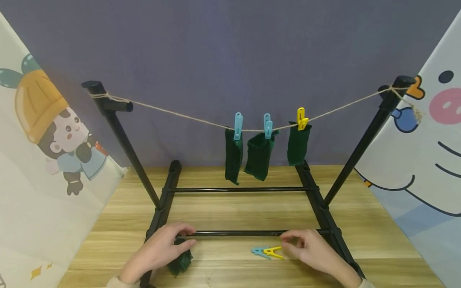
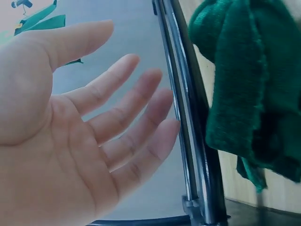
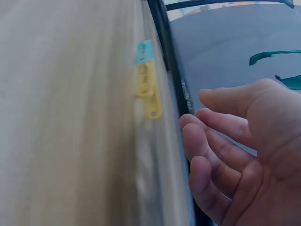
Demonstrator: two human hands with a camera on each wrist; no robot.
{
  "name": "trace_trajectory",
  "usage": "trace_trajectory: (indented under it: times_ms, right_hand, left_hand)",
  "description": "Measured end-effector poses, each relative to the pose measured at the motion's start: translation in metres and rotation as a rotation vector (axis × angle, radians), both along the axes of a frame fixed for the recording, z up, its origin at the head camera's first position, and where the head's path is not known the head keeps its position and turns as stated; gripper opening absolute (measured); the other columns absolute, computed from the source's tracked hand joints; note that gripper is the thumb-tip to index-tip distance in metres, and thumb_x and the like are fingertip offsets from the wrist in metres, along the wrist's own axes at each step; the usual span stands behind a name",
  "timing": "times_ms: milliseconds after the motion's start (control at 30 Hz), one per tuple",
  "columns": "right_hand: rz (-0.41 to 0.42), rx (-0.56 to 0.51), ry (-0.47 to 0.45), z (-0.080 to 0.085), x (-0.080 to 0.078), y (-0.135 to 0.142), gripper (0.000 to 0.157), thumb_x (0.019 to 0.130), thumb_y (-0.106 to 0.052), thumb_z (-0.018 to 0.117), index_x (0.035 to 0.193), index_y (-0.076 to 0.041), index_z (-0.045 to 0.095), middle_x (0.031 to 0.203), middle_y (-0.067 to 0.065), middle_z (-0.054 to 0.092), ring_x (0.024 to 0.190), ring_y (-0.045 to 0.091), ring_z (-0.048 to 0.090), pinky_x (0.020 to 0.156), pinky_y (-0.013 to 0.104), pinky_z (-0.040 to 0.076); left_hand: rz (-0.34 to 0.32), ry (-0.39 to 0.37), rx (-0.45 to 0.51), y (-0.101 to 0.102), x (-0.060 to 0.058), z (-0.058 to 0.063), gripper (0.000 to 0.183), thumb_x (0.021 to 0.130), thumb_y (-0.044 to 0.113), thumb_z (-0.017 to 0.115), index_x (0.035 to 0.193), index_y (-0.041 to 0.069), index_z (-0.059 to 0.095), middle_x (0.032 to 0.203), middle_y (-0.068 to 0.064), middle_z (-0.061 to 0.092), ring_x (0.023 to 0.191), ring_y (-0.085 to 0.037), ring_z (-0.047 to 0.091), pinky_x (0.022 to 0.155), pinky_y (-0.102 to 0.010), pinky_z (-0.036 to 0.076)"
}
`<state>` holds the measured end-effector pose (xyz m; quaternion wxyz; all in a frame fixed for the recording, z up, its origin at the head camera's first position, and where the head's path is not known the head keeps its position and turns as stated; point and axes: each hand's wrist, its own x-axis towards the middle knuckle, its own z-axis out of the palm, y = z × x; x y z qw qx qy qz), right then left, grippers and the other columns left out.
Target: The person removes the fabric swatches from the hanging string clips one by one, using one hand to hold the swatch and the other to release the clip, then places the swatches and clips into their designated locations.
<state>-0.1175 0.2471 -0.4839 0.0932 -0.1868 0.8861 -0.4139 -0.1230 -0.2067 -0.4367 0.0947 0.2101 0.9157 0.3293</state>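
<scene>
My left hand [image 1: 163, 246] is over a crumpled dark green cloth [image 1: 180, 262] at the front left of the rack. In the left wrist view its fingers are spread and hold nothing, with the green cloth [image 2: 235, 89] apart from them. My right hand [image 1: 311, 250] has loosely bent fingers with nothing between them. Just left of its fingertips, a blue clothespin [image 1: 258, 251] and a yellow clothespin [image 1: 273, 252] lie together on the table. Three green cloths hang from the string, the left one [image 1: 233, 160] and middle one [image 1: 258, 158] under blue clothespins, the right one [image 1: 298, 146] under a yellow clothespin [image 1: 301, 119].
A black rack stands on the wooden table [image 1: 230, 212], its string [image 1: 173, 113] tied between a left post [image 1: 126, 140] and a right post [image 1: 363, 148]. A front crossbar [image 1: 237, 233] runs low between both hands. Printed panels flank the table, with a grey backdrop behind.
</scene>
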Motion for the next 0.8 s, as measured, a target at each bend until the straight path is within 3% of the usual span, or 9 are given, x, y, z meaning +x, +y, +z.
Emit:
trace_trajectory:
  times_ms: [133,300,367,567,800]
  right_hand:
    - [-0.011,-0.056,-0.062,0.017,-0.003,-0.004,0.032,0.103,-0.034,0.071,0.124,-0.010,0.078,0.075,0.000,0.072,0.051,0.003,0.051,0.044,0.023,0.041]
    - [-0.003,-0.181,-0.072,0.045,-0.009,-0.011,0.031,0.105,-0.026,0.070,0.128,-0.007,0.075,0.103,0.016,0.079,0.059,0.017,0.064,0.054,0.029,0.053]
    - [-0.004,-0.194,-0.043,0.055,-0.011,-0.014,0.028,0.105,-0.025,0.069,0.128,-0.010,0.076,0.111,0.015,0.079,0.060,0.019,0.065,0.056,0.030,0.055]
    - [-0.002,-0.207,0.007,0.074,-0.017,-0.023,0.026,0.105,-0.024,0.070,0.127,-0.013,0.076,0.108,0.007,0.080,0.059,0.019,0.065,0.055,0.031,0.055]
    - [0.037,-0.241,0.005,0.089,-0.021,-0.030,0.026,0.106,-0.020,0.068,0.128,-0.009,0.075,0.110,0.013,0.079,0.058,0.019,0.063,0.053,0.032,0.055]
  left_hand:
    - [-0.009,-0.002,0.010,0.005,-0.005,0.004,0.033,0.102,0.044,0.071,0.123,0.019,0.075,0.119,0.004,0.076,0.104,-0.015,0.069,0.081,-0.030,0.056]
    - [-0.026,-0.007,0.035,0.015,-0.013,0.013,0.030,0.105,0.044,0.067,0.124,0.021,0.075,0.118,0.006,0.076,0.099,-0.006,0.068,0.081,-0.029,0.057]
    - [-0.026,-0.009,0.049,0.019,-0.015,0.016,0.029,0.106,0.044,0.066,0.124,0.023,0.075,0.117,0.007,0.076,0.099,-0.005,0.068,0.081,-0.029,0.057]
    - [-0.028,-0.005,0.075,0.030,-0.023,0.022,0.025,0.107,0.043,0.065,0.121,0.025,0.074,0.112,0.013,0.075,0.099,-0.008,0.068,0.083,-0.027,0.056]
    - [-0.021,0.007,0.099,0.036,-0.026,0.025,0.019,0.107,0.037,0.066,0.118,0.025,0.075,0.108,0.011,0.076,0.099,-0.012,0.068,0.081,-0.026,0.054]
